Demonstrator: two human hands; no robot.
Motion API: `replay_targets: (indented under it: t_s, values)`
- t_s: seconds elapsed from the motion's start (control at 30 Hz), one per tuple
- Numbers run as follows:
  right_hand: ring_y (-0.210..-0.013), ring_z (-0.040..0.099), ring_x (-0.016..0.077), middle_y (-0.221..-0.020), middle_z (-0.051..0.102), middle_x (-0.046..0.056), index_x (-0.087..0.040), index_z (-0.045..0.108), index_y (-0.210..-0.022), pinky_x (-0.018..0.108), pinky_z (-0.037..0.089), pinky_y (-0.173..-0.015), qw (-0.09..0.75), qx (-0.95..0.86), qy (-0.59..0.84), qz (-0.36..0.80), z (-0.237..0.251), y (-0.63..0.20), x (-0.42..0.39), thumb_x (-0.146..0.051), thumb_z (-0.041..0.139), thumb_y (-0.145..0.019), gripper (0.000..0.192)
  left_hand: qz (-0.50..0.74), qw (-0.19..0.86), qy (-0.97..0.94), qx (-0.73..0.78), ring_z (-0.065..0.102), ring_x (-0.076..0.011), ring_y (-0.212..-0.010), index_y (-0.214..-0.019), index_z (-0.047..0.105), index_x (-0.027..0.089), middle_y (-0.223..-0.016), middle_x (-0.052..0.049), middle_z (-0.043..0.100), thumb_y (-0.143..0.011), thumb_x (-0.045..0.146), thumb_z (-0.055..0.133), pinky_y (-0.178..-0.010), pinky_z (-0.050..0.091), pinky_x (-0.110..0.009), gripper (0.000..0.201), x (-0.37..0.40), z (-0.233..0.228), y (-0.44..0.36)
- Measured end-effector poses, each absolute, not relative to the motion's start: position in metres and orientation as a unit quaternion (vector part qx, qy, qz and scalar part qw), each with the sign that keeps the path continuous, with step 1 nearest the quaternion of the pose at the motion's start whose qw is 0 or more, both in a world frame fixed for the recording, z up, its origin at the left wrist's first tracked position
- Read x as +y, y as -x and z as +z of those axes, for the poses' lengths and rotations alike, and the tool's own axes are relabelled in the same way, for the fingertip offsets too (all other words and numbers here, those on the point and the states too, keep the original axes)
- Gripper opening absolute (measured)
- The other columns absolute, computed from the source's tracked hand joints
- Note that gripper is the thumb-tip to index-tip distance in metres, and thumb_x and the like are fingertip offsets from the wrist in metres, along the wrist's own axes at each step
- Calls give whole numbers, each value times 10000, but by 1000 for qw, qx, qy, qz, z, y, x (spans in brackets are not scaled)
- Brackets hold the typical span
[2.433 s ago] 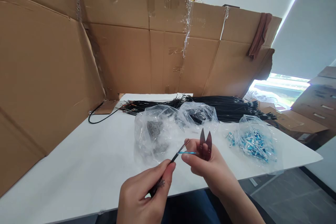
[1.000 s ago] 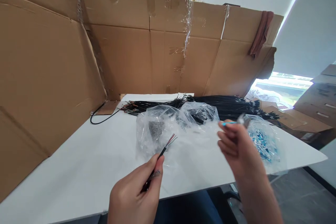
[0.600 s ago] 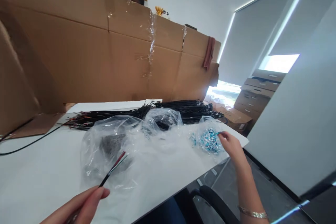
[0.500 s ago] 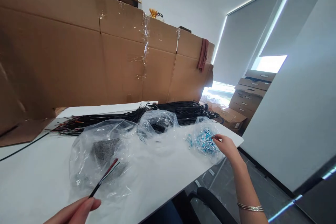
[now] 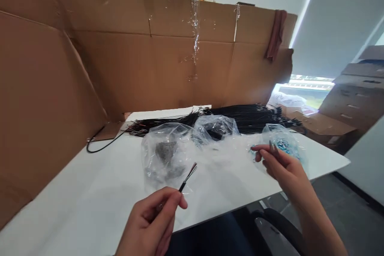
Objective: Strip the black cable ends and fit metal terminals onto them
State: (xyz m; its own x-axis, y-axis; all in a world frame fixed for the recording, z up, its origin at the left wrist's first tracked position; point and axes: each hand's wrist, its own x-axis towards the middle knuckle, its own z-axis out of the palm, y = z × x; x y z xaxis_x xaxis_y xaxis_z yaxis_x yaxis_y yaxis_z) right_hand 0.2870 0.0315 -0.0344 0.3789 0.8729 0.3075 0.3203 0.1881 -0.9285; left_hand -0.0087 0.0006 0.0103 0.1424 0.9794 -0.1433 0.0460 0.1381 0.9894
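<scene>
Fingertips (image 5: 180,202) of the left hand (image 5: 150,224) are pinched shut on a thin black cable (image 5: 183,185), held near its stripped end so the short bare strands point up and away, above the white table (image 5: 75,208); the right hand (image 5: 280,166) is raised near the table's right side with its fingers loosely curled around small snips (image 5: 273,149), though motion blur makes it hard to tell whether anything else is pinched there too; the two hands are kept well apart.

What could go wrong, as a guess: the cable is gripped so close to the tip that the fine strands could get bent or splayed if they are bumped against the crinkly clear bag (image 5: 168,154) just beyond them; the snips are held point-up in a loose grip, so a slip could nick a finger.

Just beside the right hand a bag of blue connectors (image 5: 282,142) lies close to the right table edge, so a careless sweep could knock it off; a pile of black cables (image 5: 240,116) is laid along the back; a cardboard wall (image 5: 120,68) closes off the back and left; open room is left on the bare white surface front-left.
</scene>
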Motion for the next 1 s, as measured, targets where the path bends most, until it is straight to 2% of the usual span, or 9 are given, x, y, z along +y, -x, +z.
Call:
replay_targets:
  t_s: [0.07, 0.2, 0.3, 0.37, 0.57, 0.67, 0.8, 0.9, 1.0]
  values:
    - [-498, 341, 86, -752, 594, 23, -205, 714, -1023, 223, 271, -434, 559, -542, 529, 336, -21, -243, 24, -495, 599, -862, 351, 411, 586, -494, 494, 202, -15, -291, -705, 656, 181, -355, 112, 265, -796, 613, 606, -336, 209, -135, 444, -1, 16, 9]
    - [-543, 372, 90, -767, 620, 11, -236, 734, -1005, 227, 294, -470, 521, -575, 432, 459, -1, -176, 18, -423, 680, -821, 268, 401, 627, -477, 467, 215, -18, -280, -693, 640, 176, -356, 107, 292, -816, 586, 598, -323, 215, -139, 430, -2, 15, 11]
    - [-578, 409, 84, -835, 659, 19, -214, 737, -867, 221, 328, -509, 520, -569, 377, 514, 6, -154, 23, -401, 729, -787, 203, 402, 629, -486, 454, 209, -17, -277, -712, 641, 175, -356, 113, 280, -832, 589, 579, -319, 213, -134, 436, 0, 10, 10]
    - [-576, 427, 77, -747, 644, 16, -175, 715, -751, 208, 330, -517, 523, -551, 356, 544, 9, -149, 29, -406, 734, -788, 235, 407, 622, -495, 450, 205, -18, -272, -727, 640, 177, -352, 118, 272, -835, 591, 574, -316, 202, -134, 433, 1, 7, 9]
    - [-395, 130, 13, -573, 488, -58, -145, 693, -799, 218, 72, -395, 457, -422, 273, 734, 0, -142, 50, -450, 713, -795, 305, 429, 586, -504, 468, 229, -25, -276, -743, 649, 178, -354, 118, 286, -824, 560, 600, -316, 222, -136, 394, 9, 0, 8]
    - [-421, 102, 35, -555, 359, -89, -150, 668, -861, 227, 77, -407, 476, -435, 288, 708, -10, -141, 59, -508, 645, -840, 360, 453, 568, -499, 473, 236, -32, -267, -737, 658, 176, -356, 119, 285, -799, 558, 626, -306, 234, -152, 388, 17, -5, 9]
    - [-504, 238, 77, -597, 293, -73, -171, 571, -808, 219, 186, -449, 501, -554, 395, 535, -17, -147, 59, -560, 492, -923, 413, 505, 463, -476, 551, 266, -42, -312, -793, 744, 161, -380, 100, 331, -768, 507, 674, -314, 223, -165, 354, 25, -11, 8]
    - [-541, 349, 91, -644, 345, -60, -203, 445, -754, 220, 285, -477, 409, -640, 416, 499, -16, -153, 51, -526, 450, -957, 382, 524, 346, -494, 602, 442, -88, -398, -879, 797, 187, -489, 27, 590, -749, 452, 702, -349, 332, -193, 310, 27, -15, 9]
    - [-542, 353, 98, -645, 355, -64, -218, 358, -725, 240, 288, -486, 339, -696, 408, 484, -16, -152, 47, -500, 455, -964, 383, 529, 245, -548, 600, 676, -177, -660, -919, 801, 230, -831, -20, 783, -778, 365, 684, -534, 514, -229, 227, 27, -21, 11]
